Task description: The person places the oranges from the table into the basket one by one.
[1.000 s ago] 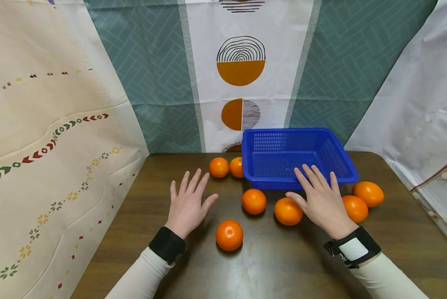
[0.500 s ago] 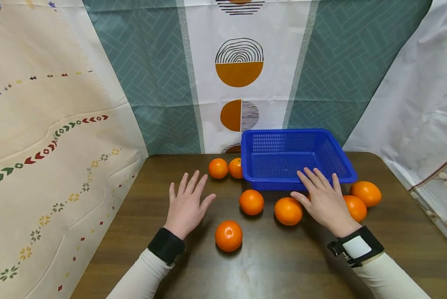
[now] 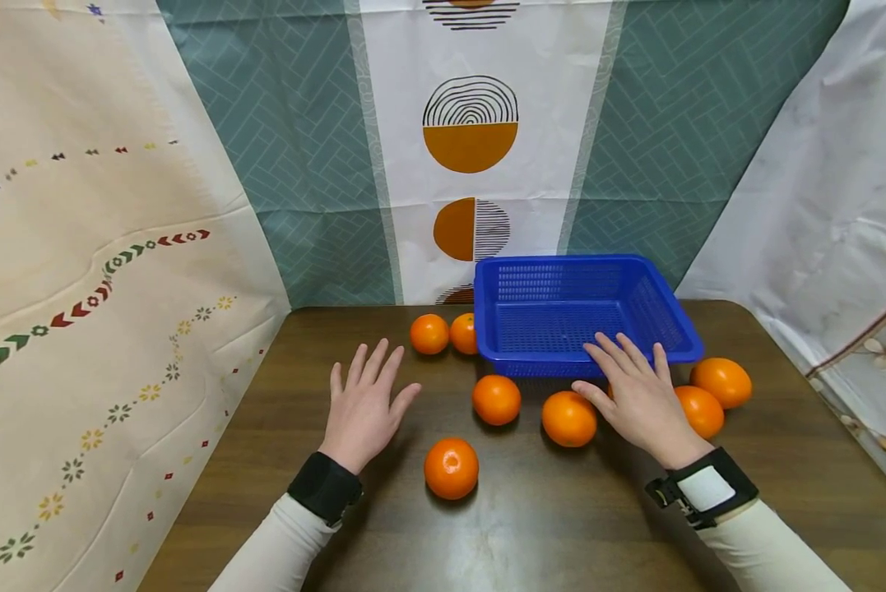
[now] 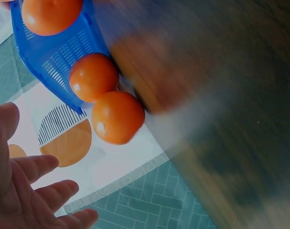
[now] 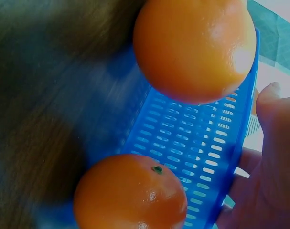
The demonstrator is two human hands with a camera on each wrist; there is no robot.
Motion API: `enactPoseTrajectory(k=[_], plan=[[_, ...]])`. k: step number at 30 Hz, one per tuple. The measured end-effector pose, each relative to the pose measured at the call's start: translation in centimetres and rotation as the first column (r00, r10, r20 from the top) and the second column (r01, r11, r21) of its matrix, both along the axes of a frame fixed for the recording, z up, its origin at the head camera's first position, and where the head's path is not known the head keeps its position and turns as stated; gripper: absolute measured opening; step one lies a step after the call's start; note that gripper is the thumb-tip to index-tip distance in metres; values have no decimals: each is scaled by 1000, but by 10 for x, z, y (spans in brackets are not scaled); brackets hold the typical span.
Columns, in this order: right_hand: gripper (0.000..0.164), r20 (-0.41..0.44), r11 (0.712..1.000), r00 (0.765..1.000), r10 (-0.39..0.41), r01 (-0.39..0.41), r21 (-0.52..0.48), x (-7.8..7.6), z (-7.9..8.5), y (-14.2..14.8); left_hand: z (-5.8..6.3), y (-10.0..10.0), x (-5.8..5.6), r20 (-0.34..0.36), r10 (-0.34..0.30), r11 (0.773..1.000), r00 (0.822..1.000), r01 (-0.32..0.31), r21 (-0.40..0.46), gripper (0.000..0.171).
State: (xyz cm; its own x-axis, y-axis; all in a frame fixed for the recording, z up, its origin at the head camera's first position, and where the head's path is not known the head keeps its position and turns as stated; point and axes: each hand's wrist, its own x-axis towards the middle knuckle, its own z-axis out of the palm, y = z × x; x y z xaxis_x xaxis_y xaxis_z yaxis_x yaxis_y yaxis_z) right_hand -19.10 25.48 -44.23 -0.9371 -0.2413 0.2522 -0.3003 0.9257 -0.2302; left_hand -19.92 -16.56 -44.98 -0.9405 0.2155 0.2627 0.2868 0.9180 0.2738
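My left hand [image 3: 361, 415] is held palm down over the left part of the table, its fingers spread and nothing in it. Nearest to it are an orange [image 3: 451, 469] at the front and a pair at the back, one of them a whole orange [image 3: 429, 334]. My right hand [image 3: 644, 411], fingers spread too, hovers before the near wall of a blue plastic basket [image 3: 502, 362]. An orange [image 3: 569, 418] sits by its thumb. Another orange is mostly hidden beneath this hand. In the right wrist view, two oranges, one with a green stem spot [image 5: 130, 195], appear beside the basket.
Two oranges, the farther orange [image 3: 721, 382] touching the nearer, lie right of my right hand. One orange [image 3: 497, 400] rests in front of the basket's left corner. The brown wooden table [image 3: 531, 526] is backed by a patterned curtain [image 3: 309, 148].
The head view has shifted a little. My left hand has drifted slightly left, while my right hand has barely moved. Basket and oranges stay in place.
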Motion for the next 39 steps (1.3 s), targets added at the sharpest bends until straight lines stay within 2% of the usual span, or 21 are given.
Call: enactPoseTrajectory(k=[5,12,24,31,39], plan=[[76,32,1000,999,10,-10,-7,-1,3,-6,2,-1,-2,-7,-15,1000,1000,16,17,74],[73,31,999,999,32,-31,-12,-1,3,-15,2,1,-3,-39,-30,999,999,31,33,71],[70,37,998,998,55,-55,-14,-3,3,-30,2,3,-5,-22,-20,1000,1000,20,19,70],[72,34,997,997,72,-71,-26,-4,3,-37,-1,2,-6,12,-4,1000,1000,4,26,71],[73,27,996,996,81,-80,-31,-5,2,-46,-2,2,-5,-17,-7,1000,1000,7,22,70]])
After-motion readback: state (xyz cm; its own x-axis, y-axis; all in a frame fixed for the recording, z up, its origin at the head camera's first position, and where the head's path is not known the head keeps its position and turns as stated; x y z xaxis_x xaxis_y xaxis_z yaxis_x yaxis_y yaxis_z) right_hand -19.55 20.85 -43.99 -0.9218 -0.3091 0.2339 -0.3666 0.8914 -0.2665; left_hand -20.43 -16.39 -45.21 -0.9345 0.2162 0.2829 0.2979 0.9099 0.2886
